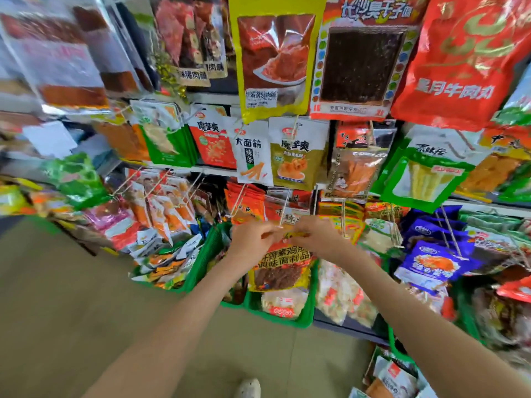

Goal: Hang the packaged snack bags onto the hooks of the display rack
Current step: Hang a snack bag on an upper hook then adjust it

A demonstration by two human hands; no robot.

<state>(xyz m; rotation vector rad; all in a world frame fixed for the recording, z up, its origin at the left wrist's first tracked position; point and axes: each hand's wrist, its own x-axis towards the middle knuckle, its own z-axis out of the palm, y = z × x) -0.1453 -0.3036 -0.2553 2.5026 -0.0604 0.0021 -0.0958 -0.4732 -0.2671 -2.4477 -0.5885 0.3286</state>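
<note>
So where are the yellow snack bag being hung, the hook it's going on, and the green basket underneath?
yellow snack bag [280,268]: head view, on its printed front.
hook [283,214]: head view, on the wire shaft above the hands.
green basket [304,318]: head view, on its front right wall.

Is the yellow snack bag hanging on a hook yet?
Cannot tell. Both hands, left hand and right hand, pinch the yellow snack bag top at a hook tip, hiding the hole.
</note>
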